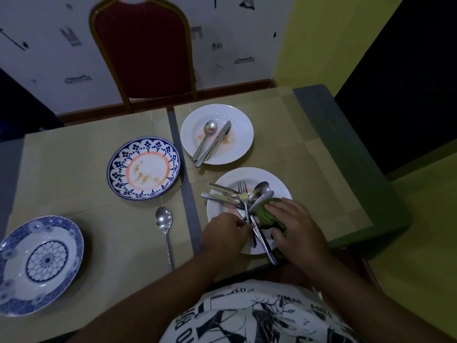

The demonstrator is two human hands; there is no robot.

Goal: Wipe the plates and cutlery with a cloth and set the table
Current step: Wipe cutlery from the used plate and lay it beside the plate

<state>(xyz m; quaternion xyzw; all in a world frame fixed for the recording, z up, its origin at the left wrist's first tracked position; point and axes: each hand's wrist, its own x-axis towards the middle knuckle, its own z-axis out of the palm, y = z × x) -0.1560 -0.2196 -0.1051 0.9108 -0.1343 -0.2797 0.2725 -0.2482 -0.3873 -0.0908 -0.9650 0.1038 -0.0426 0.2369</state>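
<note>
A white plate [277, 184] near me holds a pile of several forks, spoons and knives [237, 194]. My left hand [223, 235] pinches one piece of that cutlery by its handle over the plate. My right hand [296, 229] presses a green cloth [268, 214] around the same piece. Further back, a second white plate [237, 115], stained, carries a spoon [206, 137] and a knife [217, 142]. A blue-and-orange patterned plate [118, 164] with food smears lies at centre. A blue-and-white plate [14, 268] lies at the left, and one spoon [164, 231] rests on the mat.
Beige placemats [74, 189] cover the green table [371, 169]. A red chair with a gold frame [143, 50] stands at the far side. The table's right edge drops off near the white plates. My printed shirt [259, 315] fills the bottom.
</note>
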